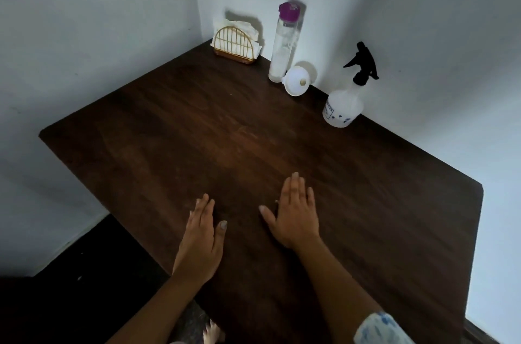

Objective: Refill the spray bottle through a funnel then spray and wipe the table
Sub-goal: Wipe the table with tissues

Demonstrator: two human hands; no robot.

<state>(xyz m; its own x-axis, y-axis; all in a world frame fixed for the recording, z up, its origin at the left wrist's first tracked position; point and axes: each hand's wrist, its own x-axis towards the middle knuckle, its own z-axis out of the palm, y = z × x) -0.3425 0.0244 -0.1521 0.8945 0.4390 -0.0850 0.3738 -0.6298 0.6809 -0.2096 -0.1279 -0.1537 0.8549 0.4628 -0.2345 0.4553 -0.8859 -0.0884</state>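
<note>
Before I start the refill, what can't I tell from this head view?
Head view only:
Spray bottle: label print too small, fill level unclear through cloudy wall.
Tall bottle: contents unclear in dim light.
Funnel: spout hidden behind its bowl.
Table: near edge cut off at the bottom.

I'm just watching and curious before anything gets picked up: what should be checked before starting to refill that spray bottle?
1. Hands free: left hand and right hand lie flat on the table, holding nothing. Ok.
2. Spray bottle upright: it stands by the wall. Ok.
3. Spray bottle open for filling: its black spray head is on. Not ok.
4. Funnel ready: it lies on its side beside the tall bottle, not in any neck. Not ok.
5. Tall bottle holds enough liquid: purple cap on, level unclear. Cannot tell.
6. Napkins for wiping: in the gold holder in the corner. Ok.
</note>
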